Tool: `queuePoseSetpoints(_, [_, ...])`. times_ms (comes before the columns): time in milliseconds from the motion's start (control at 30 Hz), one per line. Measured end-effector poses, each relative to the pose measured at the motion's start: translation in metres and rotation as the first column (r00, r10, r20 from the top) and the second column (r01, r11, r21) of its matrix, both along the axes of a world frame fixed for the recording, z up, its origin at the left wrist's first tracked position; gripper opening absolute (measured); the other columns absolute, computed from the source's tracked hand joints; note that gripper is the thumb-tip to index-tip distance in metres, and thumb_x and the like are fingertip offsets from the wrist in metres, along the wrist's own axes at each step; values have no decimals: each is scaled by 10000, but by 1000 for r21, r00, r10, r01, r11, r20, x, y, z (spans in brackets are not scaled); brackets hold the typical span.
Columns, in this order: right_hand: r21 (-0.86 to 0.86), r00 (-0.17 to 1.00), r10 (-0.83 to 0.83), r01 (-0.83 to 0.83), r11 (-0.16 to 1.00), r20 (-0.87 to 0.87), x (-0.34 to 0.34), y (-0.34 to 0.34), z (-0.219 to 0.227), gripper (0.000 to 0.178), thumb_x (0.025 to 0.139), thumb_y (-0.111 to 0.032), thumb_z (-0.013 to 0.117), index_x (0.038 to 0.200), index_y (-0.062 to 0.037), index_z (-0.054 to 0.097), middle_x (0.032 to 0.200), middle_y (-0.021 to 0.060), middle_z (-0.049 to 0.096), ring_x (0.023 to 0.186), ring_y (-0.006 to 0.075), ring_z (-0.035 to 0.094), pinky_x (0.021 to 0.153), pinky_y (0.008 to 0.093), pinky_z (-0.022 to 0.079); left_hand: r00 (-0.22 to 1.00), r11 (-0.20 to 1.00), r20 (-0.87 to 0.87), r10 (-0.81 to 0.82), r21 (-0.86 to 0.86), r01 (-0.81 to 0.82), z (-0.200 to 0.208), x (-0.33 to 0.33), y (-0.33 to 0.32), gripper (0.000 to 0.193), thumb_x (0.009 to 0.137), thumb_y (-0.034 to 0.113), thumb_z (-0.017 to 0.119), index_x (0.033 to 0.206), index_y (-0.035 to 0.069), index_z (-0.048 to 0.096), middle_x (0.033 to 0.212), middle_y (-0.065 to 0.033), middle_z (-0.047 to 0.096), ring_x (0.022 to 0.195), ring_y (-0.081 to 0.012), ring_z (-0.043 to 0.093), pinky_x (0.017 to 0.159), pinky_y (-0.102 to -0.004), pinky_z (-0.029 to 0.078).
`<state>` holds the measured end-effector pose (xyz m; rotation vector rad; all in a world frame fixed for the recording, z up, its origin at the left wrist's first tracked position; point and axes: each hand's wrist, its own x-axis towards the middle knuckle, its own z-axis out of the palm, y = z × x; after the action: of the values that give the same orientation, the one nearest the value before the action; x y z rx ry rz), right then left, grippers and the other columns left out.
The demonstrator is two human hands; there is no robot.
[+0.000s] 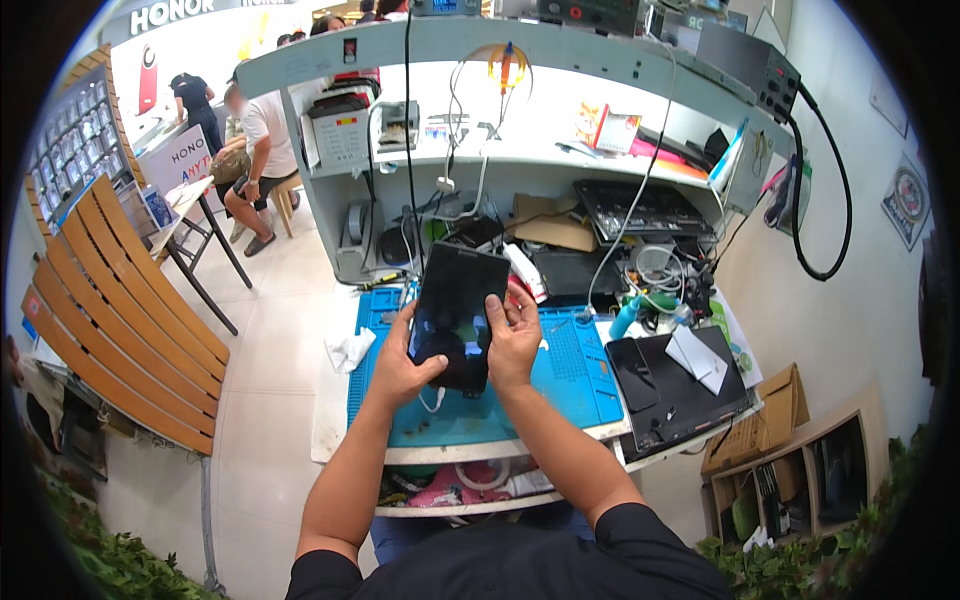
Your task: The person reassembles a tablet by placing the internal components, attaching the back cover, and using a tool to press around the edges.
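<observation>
A black tablet (462, 290) with a dark, reflective screen is held up over the blue work mat (575, 375). My left hand (402, 362) grips its lower left edge, with the thumb across the front of the screen. My right hand (514, 335) is closed round the right edge, thumb on the front. A white cable (437, 400) hangs at the tablet's lower edge; I cannot tell for sure whether it is plugged in. The fingers behind the tablet are hidden.
Crumpled white tissue (349, 350) lies left of the mat. To the right, a black laptop (690, 400) carries a phone (633, 374) and white paper (697, 358). Beside them stands a teal bottle (625, 318). Cables and parts crowd the back, under a shelf (540, 160). An open drawer (470, 480) sits below.
</observation>
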<state>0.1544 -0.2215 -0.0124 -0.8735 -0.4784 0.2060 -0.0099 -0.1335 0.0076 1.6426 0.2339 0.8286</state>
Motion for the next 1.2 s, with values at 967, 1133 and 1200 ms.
queuePoseSetpoints(967, [0, 996, 25, -25, 1000, 82, -25, -19, -6, 295, 1162, -128, 595, 1424, -6, 535, 1121, 30, 688, 956, 38, 605, 828, 199, 474, 998, 999, 34, -49, 11, 49, -4, -9, -4, 969, 876, -83, 643, 1756, -6, 244, 1725, -188, 420, 1563, -267, 456, 1305, -392, 348])
queuePoseSetpoints(1133, [-22, 993, 13, -10, 1000, 116, -25, -22, -4, 323, 1164, -127, 587, 1461, -7, 547, 1190, 61, 738, 1018, 48, 637, 879, 208, 485, 999, 997, 31, -15, 71, 13, -2, -7, -6, 934, 889, -40, 627, 1749, -1, 264, 1662, -158, 490, 1514, -250, 506, 1284, -385, 367])
queuePoseSetpoints(1200, [-5, 994, 34, -34, 999, 104, -25, -23, -2, 328, 1163, -130, 590, 1466, -9, 556, 1193, 54, 749, 1007, 37, 635, 864, 193, 476, 999, 996, 38, -12, 90, 8, -4, -7, -4, 934, 894, -40, 627, 1751, -1, 259, 1670, -159, 482, 1523, -252, 498, 1289, -386, 358])
